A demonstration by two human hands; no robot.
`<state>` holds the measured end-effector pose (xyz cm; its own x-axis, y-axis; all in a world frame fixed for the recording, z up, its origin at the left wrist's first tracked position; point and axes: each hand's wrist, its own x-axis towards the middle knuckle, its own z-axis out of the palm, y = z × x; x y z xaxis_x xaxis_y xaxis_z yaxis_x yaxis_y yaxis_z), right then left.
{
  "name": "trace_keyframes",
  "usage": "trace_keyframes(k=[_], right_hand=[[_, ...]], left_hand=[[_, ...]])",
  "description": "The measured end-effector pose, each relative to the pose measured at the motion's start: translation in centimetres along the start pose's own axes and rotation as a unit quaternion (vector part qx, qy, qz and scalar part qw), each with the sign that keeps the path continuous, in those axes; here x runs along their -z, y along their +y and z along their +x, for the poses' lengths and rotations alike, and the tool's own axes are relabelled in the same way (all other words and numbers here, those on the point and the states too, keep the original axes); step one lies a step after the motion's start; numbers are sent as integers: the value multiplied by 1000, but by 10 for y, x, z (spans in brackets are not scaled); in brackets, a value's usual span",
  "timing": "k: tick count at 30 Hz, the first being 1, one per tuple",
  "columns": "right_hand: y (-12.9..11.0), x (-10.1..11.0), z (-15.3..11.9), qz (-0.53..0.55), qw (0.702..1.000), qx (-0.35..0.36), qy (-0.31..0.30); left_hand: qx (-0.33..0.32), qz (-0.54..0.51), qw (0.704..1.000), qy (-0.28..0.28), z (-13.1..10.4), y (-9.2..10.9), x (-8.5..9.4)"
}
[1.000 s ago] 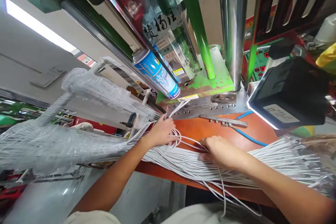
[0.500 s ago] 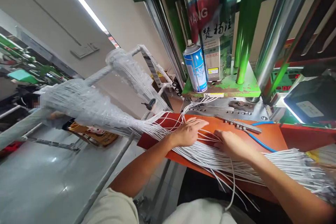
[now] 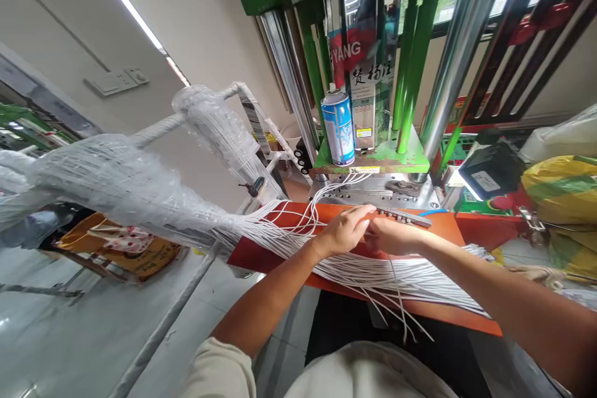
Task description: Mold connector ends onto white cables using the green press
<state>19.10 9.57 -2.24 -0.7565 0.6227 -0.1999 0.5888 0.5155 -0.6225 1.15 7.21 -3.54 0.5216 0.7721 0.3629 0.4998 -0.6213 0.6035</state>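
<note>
My left hand (image 3: 345, 231) reaches over a thick bundle of white cables (image 3: 345, 270). Its fingers are pressed together, tips by the near end of a slotted metal bar (image 3: 405, 217); whatever they pinch is hidden. Close beside it, my right hand (image 3: 395, 236) is curled in, with its fingers mostly out of sight. A thin white cable (image 3: 395, 280) hangs down from under the right hand. The bundle lies across an orange-red work surface (image 3: 445, 233), several loose ends drooping over the front edge.
Ahead stands a green press (image 3: 373, 160) with steel columns; a blue spray can (image 3: 338, 127) sits on its plate. White cables run under that plate. Plastic-wrapped cable bundles (image 3: 116, 180) hang from a wrapped rack at left. A yellow-green sack (image 3: 559, 189) is at right.
My hands have come together, the right moving left towards the left hand near the metal bar. My left fingers, stretched out before, are now drawn in. The head view has shifted right.
</note>
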Motion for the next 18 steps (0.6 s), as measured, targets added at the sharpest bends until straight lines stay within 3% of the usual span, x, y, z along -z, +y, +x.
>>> trace_keyframes(k=[3, 7, 9, 11, 13, 14, 16, 18], right_hand=[[-13, 29, -29, 66, 996, -36, 54], [-18, 66, -94, 84, 990, -22, 109], [-15, 65, -124, 39, 995, -32, 86], [-13, 44, -142, -20, 997, -40, 57], [-11, 10, -143, -63, 998, 6, 18], [-10, -8, -138, -69, 996, 53, -14], [-5, -37, -127, -63, 991, 105, -54], [4, -51, -120, -49, 997, 51, -23]], left_hand=[[45, -57, 997, -4, -8, 26, 17], [144, -36, 989, 11, -43, 51, 61], [246, -77, 963, -84, -65, 54, 71], [354, -183, 881, -255, -84, 55, 57], [393, -318, 782, -366, -97, 59, 23], [387, -379, 749, -382, -102, 61, 3], [375, -456, 723, -359, -105, 64, -36], [393, -488, 720, -298, -104, 64, -59]])
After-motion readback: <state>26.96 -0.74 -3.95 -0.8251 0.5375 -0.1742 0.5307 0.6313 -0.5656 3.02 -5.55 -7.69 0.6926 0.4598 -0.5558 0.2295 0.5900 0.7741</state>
